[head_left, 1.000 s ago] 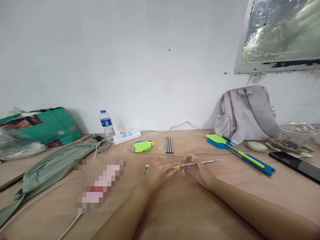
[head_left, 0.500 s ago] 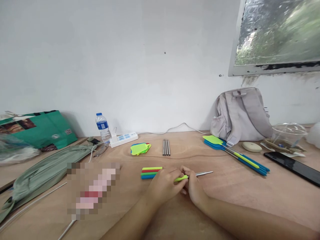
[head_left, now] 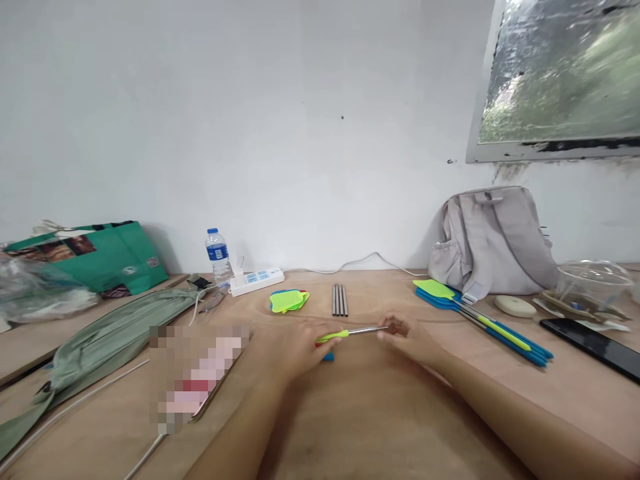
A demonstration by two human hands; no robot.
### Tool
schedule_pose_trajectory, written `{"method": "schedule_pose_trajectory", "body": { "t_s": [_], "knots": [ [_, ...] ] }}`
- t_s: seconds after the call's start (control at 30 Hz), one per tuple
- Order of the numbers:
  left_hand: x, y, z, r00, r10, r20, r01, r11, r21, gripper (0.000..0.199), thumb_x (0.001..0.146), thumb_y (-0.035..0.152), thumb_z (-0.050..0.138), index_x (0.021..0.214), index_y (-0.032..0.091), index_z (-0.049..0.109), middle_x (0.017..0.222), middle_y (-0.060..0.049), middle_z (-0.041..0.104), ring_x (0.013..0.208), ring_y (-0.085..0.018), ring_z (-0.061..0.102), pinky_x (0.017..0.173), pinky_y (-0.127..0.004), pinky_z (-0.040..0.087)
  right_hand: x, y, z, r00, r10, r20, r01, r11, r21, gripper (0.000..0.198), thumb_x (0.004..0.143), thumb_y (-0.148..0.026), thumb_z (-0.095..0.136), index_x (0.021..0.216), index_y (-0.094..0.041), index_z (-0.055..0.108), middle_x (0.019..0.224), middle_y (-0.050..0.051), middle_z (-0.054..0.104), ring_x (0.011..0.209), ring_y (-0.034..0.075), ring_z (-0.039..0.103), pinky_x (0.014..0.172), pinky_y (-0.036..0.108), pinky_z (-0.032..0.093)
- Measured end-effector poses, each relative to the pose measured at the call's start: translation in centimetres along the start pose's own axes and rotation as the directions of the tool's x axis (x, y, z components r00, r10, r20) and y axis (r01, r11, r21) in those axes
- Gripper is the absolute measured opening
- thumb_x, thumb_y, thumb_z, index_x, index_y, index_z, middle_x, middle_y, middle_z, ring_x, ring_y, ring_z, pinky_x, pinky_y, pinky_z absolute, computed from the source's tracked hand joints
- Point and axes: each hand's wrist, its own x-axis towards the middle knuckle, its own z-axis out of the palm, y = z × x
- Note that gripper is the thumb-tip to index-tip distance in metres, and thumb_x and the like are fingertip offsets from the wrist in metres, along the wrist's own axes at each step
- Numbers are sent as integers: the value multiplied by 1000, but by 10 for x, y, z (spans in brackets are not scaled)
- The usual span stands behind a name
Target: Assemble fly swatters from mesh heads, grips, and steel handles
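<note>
Rod (head_left: 367, 330) with yellow grip (head_left: 337, 335) in left hand (head_left: 304, 347), blue bottle label (head_left: 218, 252) illegible.

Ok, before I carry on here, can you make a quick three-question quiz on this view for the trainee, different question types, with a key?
1. Fill in the blank: the yellow-green handle, with a metal rod running out of its end, is held in the person's ____ hand.

2. True or false: the water bottle stands upright, to the left of the white power strip in the picture.

3. Short answer: which metal things lie side by side between the pile of swatter heads and the bundle of swatters?

Key:
1. Left; the left hand grips it.
2. True.
3. The metal tubes.
</note>
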Motion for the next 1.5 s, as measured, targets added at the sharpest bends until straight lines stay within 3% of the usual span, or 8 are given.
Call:
{"method": "schedule_pose_trajectory", "body": {
  "t_s": [0.17,0.4,0.77,1.03,1.27,1.4,1.47,1.5],
  "knots": [
    [-1,2,10,998,52,38,-55,995,83,28,85,35,40,103,26,59,97,0,64,87,-13,57,77,-24,44,-9,-9,9,984,-36,177,150,705,-693,19,71,-27,50,86,-16,56,86,8,61,80,19,53,69,29,35],
    [0,27,22,993,116,3,-115,985,129,26,84,34,41,100,23,60,88,0,66,76,-12,60,66,-20,44,-7,-8,24,984,167,54,-33,477,-878,21,73,-23,43,69,-15,62,73,10,65,63,17,55,53,25,28],
    [2,43,30,993,113,24,-115,984,136,20,84,26,43,93,21,60,81,0,65,72,-13,59,62,-21,43,-12,-3,28,991,104,81,1,607,-795,19,71,-24,48,61,-17,62,67,9,65,59,16,55,53,26,29],
    [5,38,40,957,269,-113,-225,927,300,19,85,22,40,91,19,57,81,-2,64,73,-14,58,65,-25,42,-8,-10,22,997,8,77,58,588,-807,16,73,-25,44,68,-16,56,72,8,63,66,16,54,56,25,26],
    [0,17,13,890,357,-284,-254,905,340,22,77,37,46,88,18,52,80,-6,61,75,-19,53,67,-32,41,-22,-23,39,985,-56,164,156,706,-691,16,75,-31,45,75,-18,55,69,2,62,60,13,51,52,24,23],
    [-9,-32,-6,710,-144,-689,192,981,-7,15,82,29,35,87,18,45,78,-4,53,74,-16,50,67,-29,42,-21,-23,33,981,-6,193,140,712,-688,29,73,-47,49,77,-20,58,71,2,62,63,14,52,52,23,25],
    [-13,-60,-12,644,-359,-675,332,927,-176,14,82,30,34,83,20,44,76,-2,51,74,-16,50,68,-28,43,-18,-22,23,949,-24,314,227,742,-630,33,78,-49,42,88,-23,60,81,2,64,70,15,55,56,23,29],
    [-16,-73,-14,662,-404,-631,369,909,-193,13,80,30,36,82,20,44,76,-2,51,75,-16,51,69,-29,44,-16,-22,18,924,-36,382,277,751,-599,33,81,-48,38,94,-25,59,86,1,65,73,16,56,59,23,31]
  ]
}}
